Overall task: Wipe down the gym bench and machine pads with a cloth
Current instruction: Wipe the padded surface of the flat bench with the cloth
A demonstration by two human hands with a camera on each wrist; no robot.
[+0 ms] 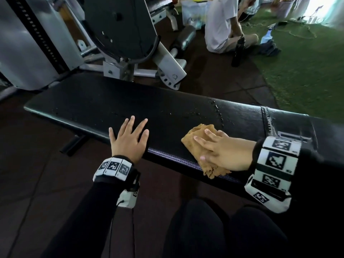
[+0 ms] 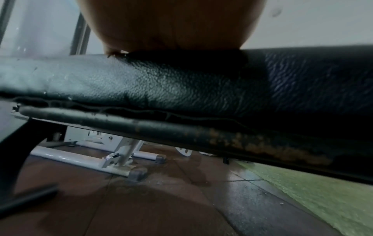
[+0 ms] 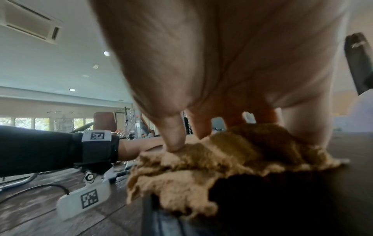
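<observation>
A long black padded bench (image 1: 93, 101) runs across the head view, with water drops (image 1: 216, 108) on its top. My left hand (image 1: 130, 138) lies flat on its near edge, fingers spread and straight. My right hand (image 1: 221, 148) presses a crumpled tan cloth (image 1: 193, 140) onto the bench top with straight fingers; part of the cloth hangs over the near edge. In the right wrist view the fingers (image 3: 173, 137) push down on the tan cloth (image 3: 201, 167). The left wrist view shows the bench's side padding (image 2: 161, 89) under my palm (image 2: 171, 24).
A grey weight machine (image 1: 119, 34) with a black disc stands just behind the bench. A person in a white shirt (image 1: 221, 23) sits on the floor at the back right, beside a black bottle (image 1: 238, 51) and a spray bottle (image 1: 267, 37). Green turf (image 1: 305, 71) lies to the right.
</observation>
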